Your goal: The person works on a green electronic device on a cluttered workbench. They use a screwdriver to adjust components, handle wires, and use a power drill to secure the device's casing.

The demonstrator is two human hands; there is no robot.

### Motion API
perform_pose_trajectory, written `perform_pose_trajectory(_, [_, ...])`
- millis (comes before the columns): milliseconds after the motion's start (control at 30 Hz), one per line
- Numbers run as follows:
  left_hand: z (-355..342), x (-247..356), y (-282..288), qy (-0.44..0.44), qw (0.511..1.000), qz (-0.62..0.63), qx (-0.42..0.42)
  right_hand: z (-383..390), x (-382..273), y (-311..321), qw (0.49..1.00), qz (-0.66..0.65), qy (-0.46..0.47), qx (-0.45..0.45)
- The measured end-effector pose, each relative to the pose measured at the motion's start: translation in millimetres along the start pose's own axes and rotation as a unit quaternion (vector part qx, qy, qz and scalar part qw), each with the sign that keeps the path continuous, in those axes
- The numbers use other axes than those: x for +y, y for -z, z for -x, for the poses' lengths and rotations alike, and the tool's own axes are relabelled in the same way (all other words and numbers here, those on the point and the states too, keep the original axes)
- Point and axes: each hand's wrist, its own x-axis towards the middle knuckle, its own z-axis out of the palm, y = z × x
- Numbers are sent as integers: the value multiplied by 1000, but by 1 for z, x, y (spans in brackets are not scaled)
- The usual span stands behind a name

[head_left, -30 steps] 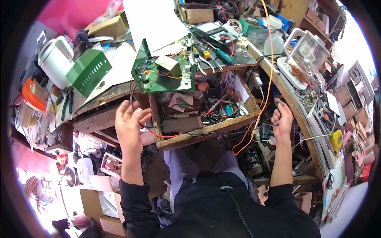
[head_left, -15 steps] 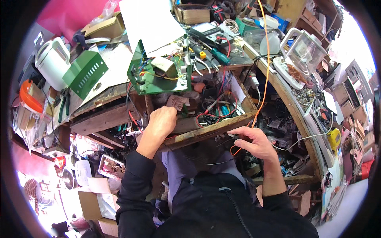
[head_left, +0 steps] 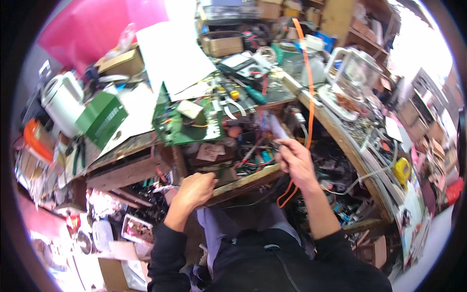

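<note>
My left hand (head_left: pixel 196 189) is closed, knuckles up, at the front board of an open wooden drawer (head_left: pixel 243 184). Whatever its curled fingers hold is hidden. My right hand (head_left: pixel 297 163) is raised over the drawer's right corner, thumb and fingers pinching a small dark object (head_left: pixel 276 145), too blurred to name. A thin dark cord (head_left: pixel 248 204) runs below the drawer front between my hands. Inside the drawer lie red wires, teal-handled tools and a brownish flat piece (head_left: pixel 210 152). Above it, a green open metal case (head_left: pixel 209 135) with wires and a pale block (head_left: pixel 191 111) overhangs the bench edge.
An orange cable (head_left: pixel 310 92) hangs down past my right hand. On the bench are a teal-handled screwdriver (head_left: pixel 256 95), white paper (head_left: pixel 177 58), a green vented cover (head_left: pixel 103 117) and a white kettle (head_left: pixel 63 102). A clear jug (head_left: pixel 357 73) stands on the cluttered right side.
My right hand has risen and moved forward from below the drawer front to over its right corner. My left hand has come back from inside the drawer to its front edge. The view has shifted.
</note>
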Motion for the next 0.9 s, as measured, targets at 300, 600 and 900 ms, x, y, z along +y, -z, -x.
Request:
perform_pose_trajectory(300, [10, 21, 29, 8, 942, 268, 204, -31, 29, -3, 967, 133, 172, 135])
perform_pose_trajectory(600, [56, 13, 40, -109, 686, 487, 530, 22, 67, 74, 906, -161, 134, 369])
perform_pose_trajectory(900, [68, -17, -9, -44, 788, 308, 531, -8, 99, 115, 950, 85, -37, 300])
